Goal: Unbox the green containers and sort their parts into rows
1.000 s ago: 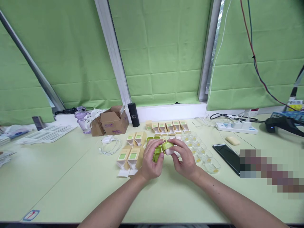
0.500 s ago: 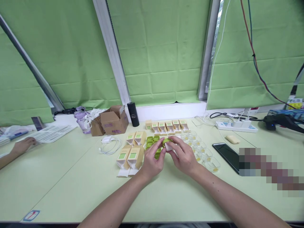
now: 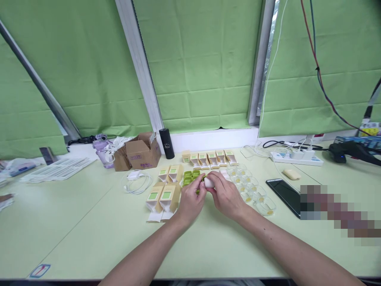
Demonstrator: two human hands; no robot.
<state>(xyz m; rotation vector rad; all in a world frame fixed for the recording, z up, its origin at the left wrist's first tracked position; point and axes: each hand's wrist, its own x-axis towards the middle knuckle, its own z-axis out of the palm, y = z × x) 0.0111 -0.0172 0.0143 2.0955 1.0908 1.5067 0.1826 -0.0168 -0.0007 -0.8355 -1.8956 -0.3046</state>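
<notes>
Both my hands meet at the middle of the pale green table. My left hand and my right hand pinch a small white piece with a green rim between their fingertips. Just behind it lie several small green caps. To the left stand tan cartons with green labels, and a row of the same cartons lines the back. To the right lie several clear shells with yellow bits.
A black phone lies at the right, beside a white power strip with cables. A brown cardboard box, a black cylinder, a white cable coil and a purple bottle stand at the back left.
My hands have slid a little away from me with the small piece. Another person's hand that lay at the far left half a second ago has drawn back almost out of view.
</notes>
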